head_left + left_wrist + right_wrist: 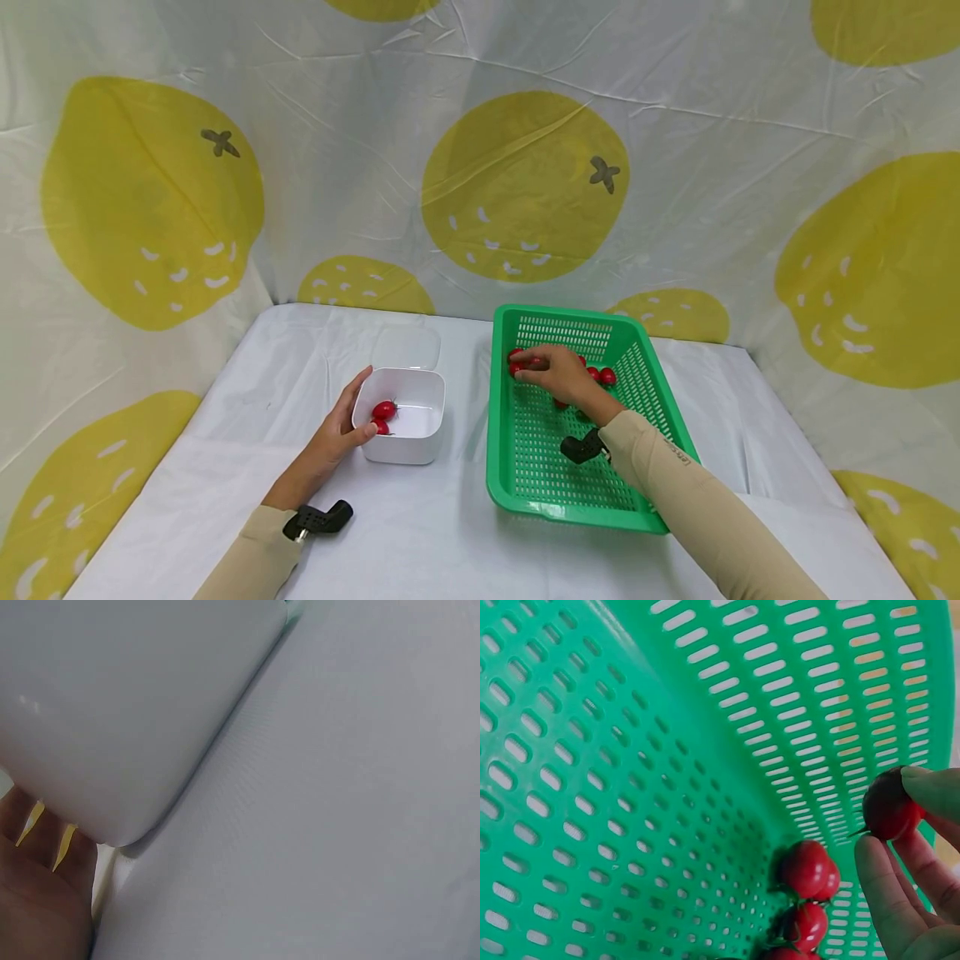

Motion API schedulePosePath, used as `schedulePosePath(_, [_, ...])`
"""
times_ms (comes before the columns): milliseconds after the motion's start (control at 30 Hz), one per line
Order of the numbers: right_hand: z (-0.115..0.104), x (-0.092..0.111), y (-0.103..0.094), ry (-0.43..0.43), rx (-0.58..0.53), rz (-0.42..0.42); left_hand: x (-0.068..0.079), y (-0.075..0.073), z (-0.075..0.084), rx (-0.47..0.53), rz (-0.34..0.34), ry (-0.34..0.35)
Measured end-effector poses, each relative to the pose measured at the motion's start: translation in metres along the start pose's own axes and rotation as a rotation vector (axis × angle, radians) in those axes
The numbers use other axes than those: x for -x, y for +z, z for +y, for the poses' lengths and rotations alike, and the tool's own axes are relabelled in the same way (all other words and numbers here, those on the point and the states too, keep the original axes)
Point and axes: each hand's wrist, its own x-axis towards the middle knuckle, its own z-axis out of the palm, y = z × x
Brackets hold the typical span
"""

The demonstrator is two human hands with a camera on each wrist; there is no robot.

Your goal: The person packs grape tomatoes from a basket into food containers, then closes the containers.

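My left hand (326,442) grips the left side of a white square container (405,451), its thumb over the near rim and fingers along the outside wall. Two cherry tomatoes (385,409) with green stems lie inside it. In the left wrist view the container's smooth wall (142,712) fills the upper left, fingers curving behind its edge. Over the far left part of a green perforated basket (498,433), my right hand (562,375) pinches a dark red cherry tomato (894,806) between thumb and fingertips. More tomatoes (806,868) cluster below that hand against the basket wall.
Behind the container lies a clear lid (407,347) on the white cloth (450,533). The basket's raised rim stands between the right hand and the container. A lemon-print curtain (337,208) rises behind the table. Loose tomatoes (607,377) sit right of the hand.
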Motion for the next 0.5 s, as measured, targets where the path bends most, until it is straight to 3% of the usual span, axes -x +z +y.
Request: schedulePosePath(500, [-0.013,0.002,-0.004,-0.005,-0.068,0.086,0.0,0.0,-0.002,0.004,-0.006,0.022])
